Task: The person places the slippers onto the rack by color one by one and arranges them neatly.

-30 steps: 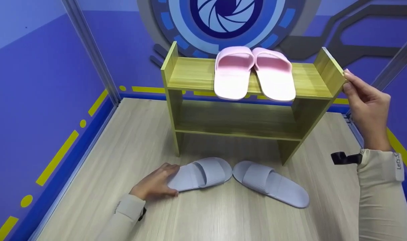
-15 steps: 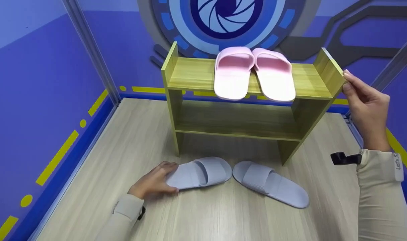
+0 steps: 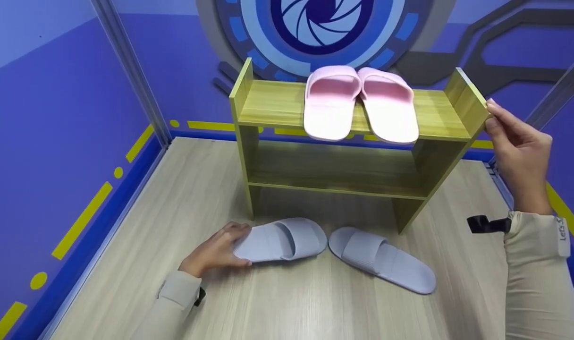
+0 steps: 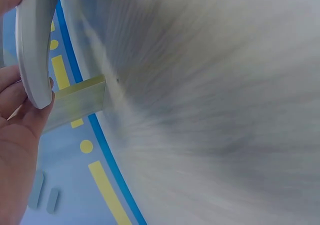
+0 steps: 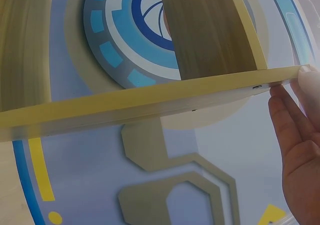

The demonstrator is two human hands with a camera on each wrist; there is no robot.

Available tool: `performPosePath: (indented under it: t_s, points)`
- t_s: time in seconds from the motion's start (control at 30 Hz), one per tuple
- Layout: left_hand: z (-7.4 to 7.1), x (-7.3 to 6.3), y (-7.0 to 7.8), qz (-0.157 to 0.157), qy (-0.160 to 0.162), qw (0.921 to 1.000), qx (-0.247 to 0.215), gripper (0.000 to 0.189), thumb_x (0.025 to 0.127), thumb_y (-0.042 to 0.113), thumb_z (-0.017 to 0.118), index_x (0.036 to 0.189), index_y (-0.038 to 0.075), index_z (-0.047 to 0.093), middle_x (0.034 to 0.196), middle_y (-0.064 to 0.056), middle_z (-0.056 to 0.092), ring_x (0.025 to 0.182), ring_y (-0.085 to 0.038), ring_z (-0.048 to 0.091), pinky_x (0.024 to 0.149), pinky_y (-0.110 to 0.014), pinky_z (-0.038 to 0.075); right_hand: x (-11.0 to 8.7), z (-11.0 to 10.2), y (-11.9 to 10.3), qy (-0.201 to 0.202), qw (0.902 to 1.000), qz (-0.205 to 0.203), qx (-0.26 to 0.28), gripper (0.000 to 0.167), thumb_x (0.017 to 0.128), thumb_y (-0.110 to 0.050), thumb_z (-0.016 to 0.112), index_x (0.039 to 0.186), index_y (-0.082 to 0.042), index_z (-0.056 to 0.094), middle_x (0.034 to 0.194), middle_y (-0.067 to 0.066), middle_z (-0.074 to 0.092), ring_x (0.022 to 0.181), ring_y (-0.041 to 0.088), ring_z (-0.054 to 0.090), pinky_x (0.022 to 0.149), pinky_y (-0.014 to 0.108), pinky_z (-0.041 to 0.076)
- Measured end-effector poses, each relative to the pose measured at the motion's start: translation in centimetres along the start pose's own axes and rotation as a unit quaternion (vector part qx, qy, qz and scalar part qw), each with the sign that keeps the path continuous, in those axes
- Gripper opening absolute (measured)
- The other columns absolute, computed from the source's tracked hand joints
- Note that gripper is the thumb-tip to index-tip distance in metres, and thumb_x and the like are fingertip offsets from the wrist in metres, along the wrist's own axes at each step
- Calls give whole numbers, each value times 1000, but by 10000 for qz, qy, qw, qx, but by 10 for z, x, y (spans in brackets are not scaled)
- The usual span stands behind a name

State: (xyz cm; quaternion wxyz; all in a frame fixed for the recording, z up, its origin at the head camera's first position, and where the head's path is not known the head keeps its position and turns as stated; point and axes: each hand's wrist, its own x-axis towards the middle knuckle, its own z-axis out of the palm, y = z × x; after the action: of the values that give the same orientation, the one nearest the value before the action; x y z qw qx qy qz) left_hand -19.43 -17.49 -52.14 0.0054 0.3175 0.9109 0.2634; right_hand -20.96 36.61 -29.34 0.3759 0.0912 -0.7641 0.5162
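Note:
My left hand (image 3: 217,250) grips a light grey slide slipper (image 3: 268,243) by its heel end, thumb on the near side and fingers on the far side. In the left wrist view the slipper (image 4: 36,45) appears edge-on within the fingers. Its mate, a second grey slipper (image 3: 402,268), lies on the floor to the right, the toes of the two close together. My right hand (image 3: 523,153) pinches the upper right side panel of a wooden shoe rack (image 3: 334,167); the right wrist view shows fingers and thumb at the panel's edge (image 5: 165,97).
Two pink slippers, the left one (image 3: 328,115) and the right one (image 3: 392,118), sit side by side on the rack's top shelf (image 3: 273,104), heels over its front edge. Purple-blue walls (image 3: 55,118) stand left, behind and right. The floor (image 3: 324,302) is pale wood-grain.
The left hand and its slipper have shifted slightly up the view, and the slipper's near edge appears a little raised. The right hand keeps its hold on the rack.

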Motion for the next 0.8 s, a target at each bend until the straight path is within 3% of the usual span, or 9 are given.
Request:
performPosePath:
  t_s: [0.2, 0.37, 0.63, 0.8]
  points:
    - [-3, 1, 2, 3, 50, 9999, -133, 84, 66, 37, 86, 133, -4, 54, 135, -14, 57, 125, -27, 50, 102, -43, 45, 3, -1, 5, 54, 9996, -99, 242, 30, 89, 2, 63, 119, 0, 66, 125, 5, 65, 108, 4, 65, 84, 9, 50]
    - [-7, 2, 6, 17, 95, 9998, -189, 83, 65, 36, 86, 132, -4, 55, 133, -15, 58, 126, -28, 50, 103, -44, 45, 2, -2, 8, 33, 9994, -16, -347, 30, 91, -4, 62, 121, -7, 66, 128, 3, 63, 109, 0, 64, 85, 8, 49]
    - [-13, 4, 16, 29, 119, 9994, -312, 83, 67, 37, 85, 133, -2, 55, 132, -16, 58, 124, -29, 52, 101, -45, 46, 1, -1, 5, 30, 10000, -17, -92, 30, 90, -1, 62, 120, -4, 66, 127, 4, 64, 109, 2, 64, 84, 9, 49]
    - [-16, 7, 21, 88, 105, 9988, -462, 83, 67, 35, 85, 135, -1, 53, 134, -16, 58, 125, -29, 51, 100, -43, 47, 1, -1, 8, 0, 9990, 12, -451, 31, 92, -5, 60, 122, -9, 66, 130, 3, 62, 111, 1, 63, 86, 8, 48]
